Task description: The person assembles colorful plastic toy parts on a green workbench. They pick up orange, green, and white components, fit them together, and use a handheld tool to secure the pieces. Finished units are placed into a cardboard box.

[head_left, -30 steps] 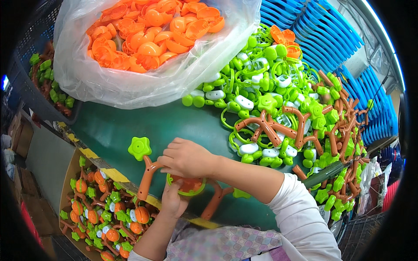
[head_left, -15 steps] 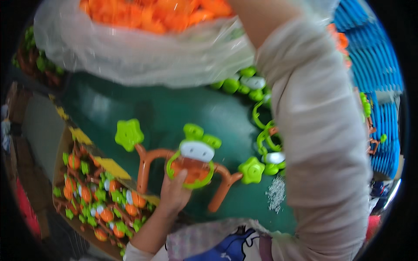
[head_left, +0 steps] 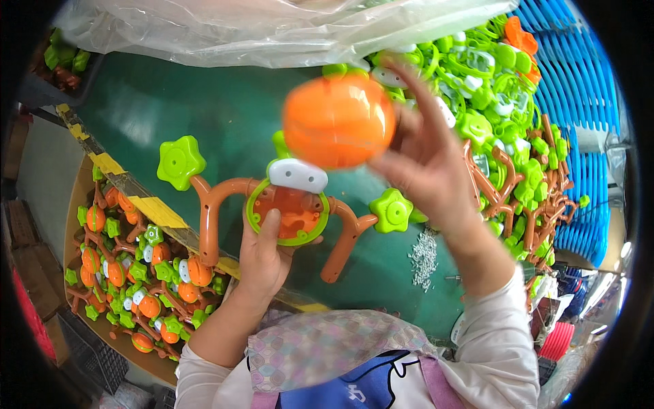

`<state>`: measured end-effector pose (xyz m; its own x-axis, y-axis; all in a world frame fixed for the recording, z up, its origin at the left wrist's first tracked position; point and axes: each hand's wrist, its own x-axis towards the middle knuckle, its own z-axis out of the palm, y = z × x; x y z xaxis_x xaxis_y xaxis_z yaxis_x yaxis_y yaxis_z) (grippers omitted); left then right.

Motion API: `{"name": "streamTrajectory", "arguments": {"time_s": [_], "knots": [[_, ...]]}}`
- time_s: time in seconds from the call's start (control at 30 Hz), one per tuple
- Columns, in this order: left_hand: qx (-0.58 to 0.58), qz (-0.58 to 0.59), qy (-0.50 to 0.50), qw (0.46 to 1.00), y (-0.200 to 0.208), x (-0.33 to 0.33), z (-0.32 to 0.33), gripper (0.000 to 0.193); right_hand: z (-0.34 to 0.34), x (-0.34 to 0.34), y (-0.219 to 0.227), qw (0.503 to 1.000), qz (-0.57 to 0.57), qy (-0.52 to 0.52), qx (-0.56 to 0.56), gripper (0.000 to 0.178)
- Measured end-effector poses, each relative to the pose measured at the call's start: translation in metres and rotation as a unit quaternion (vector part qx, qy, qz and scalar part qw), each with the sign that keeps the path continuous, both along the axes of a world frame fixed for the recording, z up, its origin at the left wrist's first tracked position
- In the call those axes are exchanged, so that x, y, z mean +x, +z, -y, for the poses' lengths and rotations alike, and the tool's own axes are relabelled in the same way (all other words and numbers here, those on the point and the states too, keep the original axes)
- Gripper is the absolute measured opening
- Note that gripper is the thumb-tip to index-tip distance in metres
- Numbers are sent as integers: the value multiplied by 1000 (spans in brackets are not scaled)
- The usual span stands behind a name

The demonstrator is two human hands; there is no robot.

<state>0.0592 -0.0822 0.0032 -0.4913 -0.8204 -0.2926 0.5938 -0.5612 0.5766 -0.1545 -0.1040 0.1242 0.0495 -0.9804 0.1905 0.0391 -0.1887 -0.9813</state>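
Observation:
In my left hand (head_left: 267, 262), low over the green table, is a plastic toy body (head_left: 293, 210): a bright green ring around an orange-brown hollow. My left thumb lies over the ring's lower rim. A white piece with two small holes (head_left: 298, 176) sits at the ring's top. Curved brown branch arms (head_left: 210, 225) stick out on both sides, each ending in a green star (head_left: 180, 162). Above and slightly right of the ring, my right hand (head_left: 436, 170) grips a round, ribbed orange shell (head_left: 334, 119) by its right side. The shell is slightly motion-blurred and apart from the ring.
A clear plastic bag (head_left: 225, 37) lies across the far side. Green parts (head_left: 477, 88) and brown branch pieces (head_left: 538, 211) are heaped at right, before blue stacked racks (head_left: 586, 88). Small screws (head_left: 424, 259) lie nearby. A carton (head_left: 78, 184) of similar toys stands left, below the yellow-striped table edge.
My right arm has drawn back from the bag at the far side, and that hand now holds an orange shell. The left hand still holds the toy body, slightly higher in view.

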Motion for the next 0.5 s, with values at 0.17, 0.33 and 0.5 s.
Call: {"name": "streamTrajectory", "arguments": {"time_s": [0.17, 0.33, 0.5], "knots": [[-15, 22, -11, 1000, 3, 2, -27, 46, -76, 5, -34, 877, -382, -254, -142, 37], [-6, 65, -74, 995, 15, 3, -54, 44, -31, 16, -23, 797, -516, -138, -284, 25], [-52, 94, -100, 989, 20, 2, -74, 48, 4, 58, -27, 761, -601, 209, -124, 35]]}}
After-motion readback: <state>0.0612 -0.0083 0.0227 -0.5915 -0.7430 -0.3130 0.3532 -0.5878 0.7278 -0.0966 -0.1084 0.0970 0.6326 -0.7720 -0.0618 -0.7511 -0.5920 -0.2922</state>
